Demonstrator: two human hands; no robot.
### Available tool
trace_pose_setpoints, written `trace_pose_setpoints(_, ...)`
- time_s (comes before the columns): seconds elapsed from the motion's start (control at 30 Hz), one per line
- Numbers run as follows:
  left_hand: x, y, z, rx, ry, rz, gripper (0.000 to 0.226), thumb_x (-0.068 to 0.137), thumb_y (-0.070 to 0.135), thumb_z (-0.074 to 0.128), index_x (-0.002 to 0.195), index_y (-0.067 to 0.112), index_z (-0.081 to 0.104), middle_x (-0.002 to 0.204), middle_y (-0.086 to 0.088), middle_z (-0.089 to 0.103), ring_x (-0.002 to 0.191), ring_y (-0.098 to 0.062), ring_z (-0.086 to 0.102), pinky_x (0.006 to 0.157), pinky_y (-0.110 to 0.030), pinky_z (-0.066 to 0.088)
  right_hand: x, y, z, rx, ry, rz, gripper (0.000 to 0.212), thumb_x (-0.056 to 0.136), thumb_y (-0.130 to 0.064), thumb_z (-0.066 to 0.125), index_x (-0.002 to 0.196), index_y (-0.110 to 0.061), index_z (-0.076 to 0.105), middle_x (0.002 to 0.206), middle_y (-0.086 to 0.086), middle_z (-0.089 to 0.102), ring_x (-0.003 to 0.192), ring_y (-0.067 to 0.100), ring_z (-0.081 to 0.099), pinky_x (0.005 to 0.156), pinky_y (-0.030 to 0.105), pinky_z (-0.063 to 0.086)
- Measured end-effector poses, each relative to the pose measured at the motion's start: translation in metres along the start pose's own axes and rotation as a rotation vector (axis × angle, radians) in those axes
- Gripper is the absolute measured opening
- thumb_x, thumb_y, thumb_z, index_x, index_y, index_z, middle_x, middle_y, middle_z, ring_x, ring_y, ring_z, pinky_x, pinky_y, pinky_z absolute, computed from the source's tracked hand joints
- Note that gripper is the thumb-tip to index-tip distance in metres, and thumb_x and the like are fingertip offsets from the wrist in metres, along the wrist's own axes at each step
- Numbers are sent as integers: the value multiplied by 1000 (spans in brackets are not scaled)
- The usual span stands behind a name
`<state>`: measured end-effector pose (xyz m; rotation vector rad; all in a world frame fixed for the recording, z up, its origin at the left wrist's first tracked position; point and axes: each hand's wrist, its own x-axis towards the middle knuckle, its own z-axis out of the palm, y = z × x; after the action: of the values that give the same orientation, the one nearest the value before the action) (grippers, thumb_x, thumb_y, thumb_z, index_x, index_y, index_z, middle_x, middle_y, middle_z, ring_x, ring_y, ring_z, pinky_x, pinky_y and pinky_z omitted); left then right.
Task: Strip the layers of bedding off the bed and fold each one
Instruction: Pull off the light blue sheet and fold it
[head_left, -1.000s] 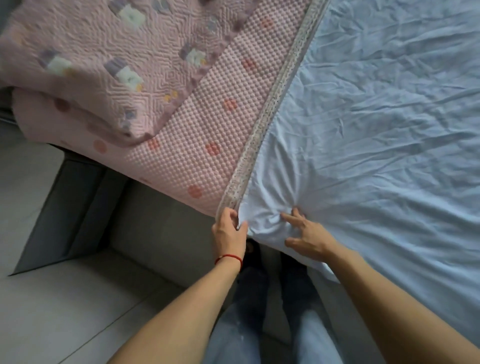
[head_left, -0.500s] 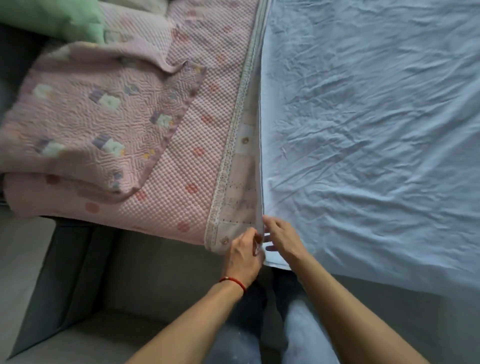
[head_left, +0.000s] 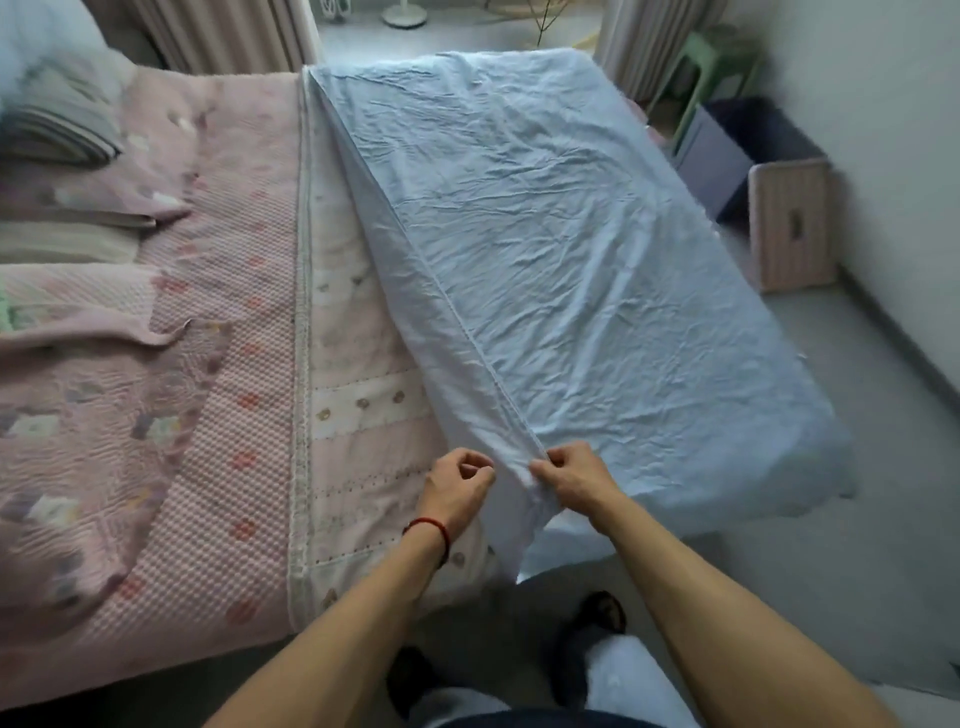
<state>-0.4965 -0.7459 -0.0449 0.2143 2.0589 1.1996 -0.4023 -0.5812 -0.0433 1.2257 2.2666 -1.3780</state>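
Observation:
A wrinkled light blue sheet (head_left: 571, 249) covers the right half of the bed, its left edge lifted and folded over along a seam. My right hand (head_left: 569, 475) pinches that edge at the near corner. My left hand (head_left: 457, 486), with a red cord at the wrist, is curled just left of the lifted edge; whether it holds the cloth is unclear. Beneath the lifted edge shows a pale patchwork layer (head_left: 358, 415). A pink quilted cover (head_left: 228, 364) lies over the left half of the bed.
Folded bedding and pillows (head_left: 57, 130) are piled at the far left of the bed. A dark box (head_left: 743, 150) and a pink ribbed bin (head_left: 792, 223) stand on the floor to the right, near a green stool (head_left: 717, 57). Curtains hang behind the bed.
The view has risen and pulled back. My hands have lifted the blue sheet's left edge away from the pink cover, exposing the pale patchwork layer underneath.

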Motion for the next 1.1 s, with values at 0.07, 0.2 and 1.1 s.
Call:
trace_pose_setpoints(0.07, 7, 22, 10, 64, -25, 17, 21, 72, 34, 63, 89, 24, 71, 83, 2, 70, 78, -17, 66, 77, -36, 59, 1, 13, -20, -96, 26, -67, 38, 90, -31, 66, 66, -2, 63, 58, 8, 54, 55, 20, 55, 54, 34, 44)
trace_pose_setpoints(0.2, 21, 61, 71, 145, -73, 20, 21, 68, 34, 62, 86, 27, 70, 79, 3, 66, 74, -17, 62, 75, -36, 56, 19, 64, -74, -121, 56, -129, 40, 88, -35, 62, 62, -6, 61, 59, 12, 64, 57, 25, 68, 58, 43, 57)
trace_pose_setpoints(1.1, 131, 205, 445, 226, -361, -239, 39, 95, 12, 56, 133, 18, 62, 125, -4, 62, 113, -19, 57, 91, -36, 52, 145, 324, -349, -61, -161, 280, 29, 96, -20, 57, 72, -11, 69, 62, 8, 74, 55, 18, 74, 62, 35, 63)
